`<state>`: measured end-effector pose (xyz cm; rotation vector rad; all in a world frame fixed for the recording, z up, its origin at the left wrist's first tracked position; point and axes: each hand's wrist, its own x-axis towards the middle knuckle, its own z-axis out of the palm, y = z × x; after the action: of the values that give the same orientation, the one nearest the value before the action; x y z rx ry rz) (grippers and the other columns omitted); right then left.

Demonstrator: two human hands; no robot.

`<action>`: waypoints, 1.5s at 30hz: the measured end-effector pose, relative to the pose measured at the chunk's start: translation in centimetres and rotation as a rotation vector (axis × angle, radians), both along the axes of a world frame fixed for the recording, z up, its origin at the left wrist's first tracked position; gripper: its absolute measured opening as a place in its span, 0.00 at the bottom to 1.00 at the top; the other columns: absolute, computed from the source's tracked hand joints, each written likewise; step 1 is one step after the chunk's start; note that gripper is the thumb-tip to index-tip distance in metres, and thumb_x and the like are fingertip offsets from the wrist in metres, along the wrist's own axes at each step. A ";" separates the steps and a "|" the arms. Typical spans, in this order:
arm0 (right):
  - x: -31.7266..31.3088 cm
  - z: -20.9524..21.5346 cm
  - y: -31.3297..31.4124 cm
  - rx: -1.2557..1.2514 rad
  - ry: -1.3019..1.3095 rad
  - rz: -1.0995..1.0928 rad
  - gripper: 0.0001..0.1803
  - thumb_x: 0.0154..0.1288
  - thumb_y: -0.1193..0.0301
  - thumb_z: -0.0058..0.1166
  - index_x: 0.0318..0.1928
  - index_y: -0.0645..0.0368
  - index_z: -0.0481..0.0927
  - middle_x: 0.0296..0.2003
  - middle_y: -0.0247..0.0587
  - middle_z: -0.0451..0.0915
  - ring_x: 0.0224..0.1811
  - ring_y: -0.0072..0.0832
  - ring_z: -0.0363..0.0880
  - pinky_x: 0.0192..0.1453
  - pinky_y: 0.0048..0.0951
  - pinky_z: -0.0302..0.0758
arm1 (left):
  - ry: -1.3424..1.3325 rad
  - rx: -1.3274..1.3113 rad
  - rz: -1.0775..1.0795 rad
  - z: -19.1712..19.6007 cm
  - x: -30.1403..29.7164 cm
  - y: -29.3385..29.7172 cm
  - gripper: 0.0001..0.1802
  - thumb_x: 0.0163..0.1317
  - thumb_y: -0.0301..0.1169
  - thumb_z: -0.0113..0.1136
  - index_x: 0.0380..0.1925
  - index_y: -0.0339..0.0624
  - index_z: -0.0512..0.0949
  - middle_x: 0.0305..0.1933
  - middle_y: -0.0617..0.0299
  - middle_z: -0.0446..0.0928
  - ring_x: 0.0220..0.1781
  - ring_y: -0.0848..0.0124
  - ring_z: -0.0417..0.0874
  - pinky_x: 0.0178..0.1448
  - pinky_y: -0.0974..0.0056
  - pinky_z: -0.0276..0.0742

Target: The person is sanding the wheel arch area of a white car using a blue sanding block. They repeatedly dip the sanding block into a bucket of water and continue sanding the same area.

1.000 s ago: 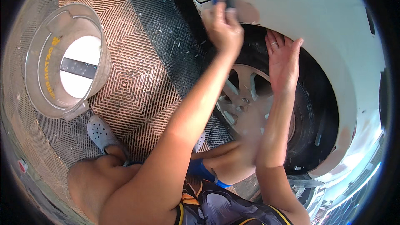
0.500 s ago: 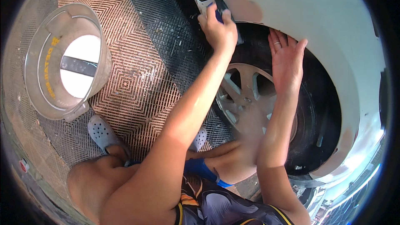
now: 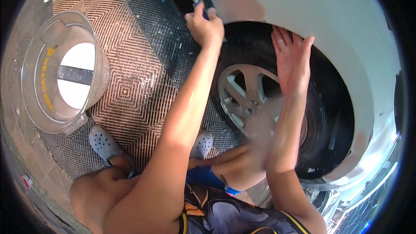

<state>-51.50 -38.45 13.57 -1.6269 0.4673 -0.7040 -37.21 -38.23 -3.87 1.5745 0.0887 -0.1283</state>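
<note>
Blue sanding block (image 3: pixel 207 5), light and stiff I'd judge, clamped in left hand (image 3: pixel 204 27) fingers against white fender (image 3: pixel 303 4); right hand (image 3: pixel 291 58) fingers spread flat on tyre (image 3: pixel 242 43).

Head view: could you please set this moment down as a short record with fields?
Setting: a person crouched beside a white car's wheel arch, on a ribbed floor mat
Left hand: left hand gripping a small dark block against the edge of the arch
Right hand: right hand open, fingers spread, flat over the black tyre
Wheel: silver spoked rim, partly behind the right forearm
Nearby: clear plastic bucket on the mat to the left
Feet: grey perforated clog beside the bucket
</note>
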 end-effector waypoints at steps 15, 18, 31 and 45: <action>-0.2 0.0 -0.5 0.031 -0.027 -0.069 0.48 0.79 0.39 0.33 0.77 0.71 0.50 0.77 0.56 0.54 0.80 0.50 0.52 0.84 0.48 0.48 | -0.073 -0.074 -0.054 2.8 -0.7 -0.3 0.18 0.64 0.28 0.64 0.53 0.41 0.76 0.50 0.43 0.74 0.51 0.45 0.79 0.57 0.47 0.75; 0.1 -0.3 -0.3 0.070 -0.034 -0.028 0.48 0.78 0.37 0.32 0.78 0.69 0.49 0.78 0.55 0.52 0.81 0.47 0.51 0.84 0.48 0.46 | -0.407 -0.369 0.102 10.6 -3.6 0.2 0.18 0.65 0.29 0.64 0.52 0.32 0.75 0.48 0.44 0.74 0.52 0.48 0.76 0.60 0.50 0.71; -0.4 -0.3 -0.3 0.101 0.000 -0.047 0.48 0.78 0.35 0.29 0.77 0.66 0.54 0.76 0.54 0.58 0.80 0.47 0.54 0.83 0.48 0.47 | -0.465 -0.443 0.062 12.6 -6.3 1.3 0.18 0.66 0.30 0.66 0.52 0.33 0.75 0.45 0.47 0.71 0.50 0.53 0.75 0.59 0.51 0.71; -0.4 0.4 -1.0 0.063 -0.010 0.061 0.50 0.78 0.35 0.26 0.79 0.67 0.47 0.80 0.55 0.48 0.83 0.47 0.44 0.85 0.45 0.39 | -0.211 -0.200 0.086 5.4 -2.9 -1.0 0.17 0.68 0.31 0.60 0.54 0.36 0.74 0.50 0.42 0.73 0.53 0.44 0.76 0.58 0.46 0.73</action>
<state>-51.93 -39.47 13.95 -1.5714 0.4271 -0.6451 -40.12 -39.25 1.52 1.3733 -0.0217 0.0940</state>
